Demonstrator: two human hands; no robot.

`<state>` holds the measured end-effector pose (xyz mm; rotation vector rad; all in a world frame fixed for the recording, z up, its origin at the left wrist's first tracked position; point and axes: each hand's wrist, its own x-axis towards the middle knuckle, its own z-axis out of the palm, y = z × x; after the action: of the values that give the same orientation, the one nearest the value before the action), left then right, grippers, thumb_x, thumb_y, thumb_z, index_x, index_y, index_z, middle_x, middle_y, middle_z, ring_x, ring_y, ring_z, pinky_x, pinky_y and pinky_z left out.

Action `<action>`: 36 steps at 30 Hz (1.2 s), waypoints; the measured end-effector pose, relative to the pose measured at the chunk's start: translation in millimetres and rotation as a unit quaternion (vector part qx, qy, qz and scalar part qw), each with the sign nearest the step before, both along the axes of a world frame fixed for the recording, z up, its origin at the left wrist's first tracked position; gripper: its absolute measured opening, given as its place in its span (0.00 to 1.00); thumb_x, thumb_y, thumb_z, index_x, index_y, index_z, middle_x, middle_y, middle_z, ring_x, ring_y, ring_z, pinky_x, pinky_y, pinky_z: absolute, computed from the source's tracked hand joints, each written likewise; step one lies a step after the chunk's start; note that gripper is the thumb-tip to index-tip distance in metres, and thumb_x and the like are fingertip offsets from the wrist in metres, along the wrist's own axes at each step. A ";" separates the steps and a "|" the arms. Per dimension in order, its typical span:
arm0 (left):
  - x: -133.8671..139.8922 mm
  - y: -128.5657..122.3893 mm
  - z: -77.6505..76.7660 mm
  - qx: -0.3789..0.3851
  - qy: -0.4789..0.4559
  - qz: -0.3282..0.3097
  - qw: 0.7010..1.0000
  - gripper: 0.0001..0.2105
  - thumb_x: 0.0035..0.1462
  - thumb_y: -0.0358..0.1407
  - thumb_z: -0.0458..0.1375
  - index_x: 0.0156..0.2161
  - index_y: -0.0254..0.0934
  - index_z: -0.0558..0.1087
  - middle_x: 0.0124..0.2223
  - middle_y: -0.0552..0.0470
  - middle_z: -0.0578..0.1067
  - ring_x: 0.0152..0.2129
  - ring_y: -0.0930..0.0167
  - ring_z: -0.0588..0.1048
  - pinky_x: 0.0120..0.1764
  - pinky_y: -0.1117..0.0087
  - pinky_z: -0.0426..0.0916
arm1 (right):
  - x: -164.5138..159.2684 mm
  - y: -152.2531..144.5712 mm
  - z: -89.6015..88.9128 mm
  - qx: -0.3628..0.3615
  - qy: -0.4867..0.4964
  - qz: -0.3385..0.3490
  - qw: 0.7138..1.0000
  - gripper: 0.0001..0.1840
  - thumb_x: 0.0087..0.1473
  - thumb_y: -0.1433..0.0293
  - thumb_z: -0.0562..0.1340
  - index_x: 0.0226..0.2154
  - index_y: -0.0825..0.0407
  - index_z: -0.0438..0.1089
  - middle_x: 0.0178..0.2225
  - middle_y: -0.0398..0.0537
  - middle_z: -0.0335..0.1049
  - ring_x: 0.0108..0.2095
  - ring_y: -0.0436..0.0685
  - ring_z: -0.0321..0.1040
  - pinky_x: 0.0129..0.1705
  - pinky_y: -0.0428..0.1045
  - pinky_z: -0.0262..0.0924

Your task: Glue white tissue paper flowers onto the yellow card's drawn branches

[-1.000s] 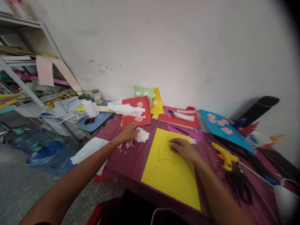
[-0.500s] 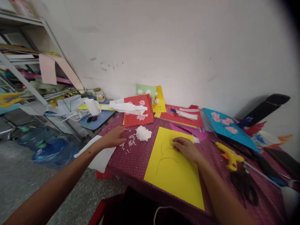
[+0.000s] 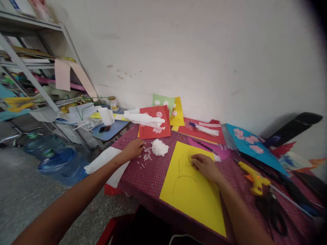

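Note:
A yellow sheet of paper [image 3: 194,204] with dark curved lines drawn on it lies on the table in front of me. My right hand [image 3: 205,166] rests on its upper part, thumb and fingers pinched together; what they may hold is hidden. To the left, my left hand [image 3: 134,149] hovers by small white paper scraps [image 3: 147,157], its fingers drawn together, and I cannot make out anything in them. Beside the scraps sits a heap of white paper bits [image 3: 159,147]. A white sheet [image 3: 108,165] lies under my left forearm at the table's edge.
Red cards with pink flowers [image 3: 154,119] and a blue card [image 3: 252,143] lie at the back. A yellow glue gun [image 3: 254,177] and black-handled scissors [image 3: 277,217] lie right. A pen [image 3: 203,145] sits behind the yellow sheet. Water bottles [image 3: 61,163] stand on the floor.
My left hand's spread fingers have drawn together near the scraps. My right hand stays pinched at the same spot on the yellow sheet. The view has shifted slightly left.

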<state>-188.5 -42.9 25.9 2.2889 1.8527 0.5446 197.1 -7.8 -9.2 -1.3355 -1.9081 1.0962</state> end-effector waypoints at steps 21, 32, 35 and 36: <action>-6.9 -9.3 -11.8 0.106 -0.006 0.000 0.994 0.25 0.60 0.44 0.55 0.59 0.35 0.64 0.59 0.37 0.65 0.58 0.57 0.62 0.60 0.53 0.56 | 0.7 0.5 -3.2 0.017 -0.004 0.004 1.000 0.12 0.54 0.66 0.55 0.35 0.52 0.72 0.25 0.43 0.70 0.24 0.52 0.64 0.27 0.47 0.58; -17.6 -29.5 -14.2 0.062 0.048 -0.056 0.995 0.35 0.51 0.51 0.62 0.62 0.39 0.62 0.63 0.39 0.60 0.60 0.53 0.59 0.60 0.49 0.55 | 0.6 1.7 -4.1 0.012 -0.014 -0.004 1.000 0.13 0.53 0.66 0.55 0.38 0.53 0.71 0.26 0.43 0.71 0.24 0.52 0.65 0.28 0.46 0.59; -14.7 -25.3 -9.2 0.107 0.029 -0.034 0.993 0.23 0.57 0.43 0.58 0.56 0.37 0.67 0.58 0.40 0.65 0.56 0.57 0.63 0.58 0.52 0.58 | 1.2 2.0 -5.3 0.014 -0.020 -0.005 1.000 0.13 0.54 0.66 0.55 0.39 0.52 0.71 0.27 0.43 0.72 0.24 0.52 0.66 0.28 0.46 0.60; -13.2 -27.7 -6.1 0.114 0.019 -0.036 0.993 0.19 0.58 0.42 0.57 0.53 0.36 0.69 0.55 0.40 0.68 0.54 0.59 0.65 0.57 0.53 0.60 | 1.4 2.0 -5.5 0.016 -0.021 -0.004 1.000 0.13 0.54 0.66 0.55 0.39 0.52 0.72 0.27 0.43 0.72 0.24 0.51 0.66 0.27 0.46 0.59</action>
<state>-201.7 -70.6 19.8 2.5144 1.8008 0.7425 198.5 -5.8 -14.7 -1.3580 -1.9416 1.0364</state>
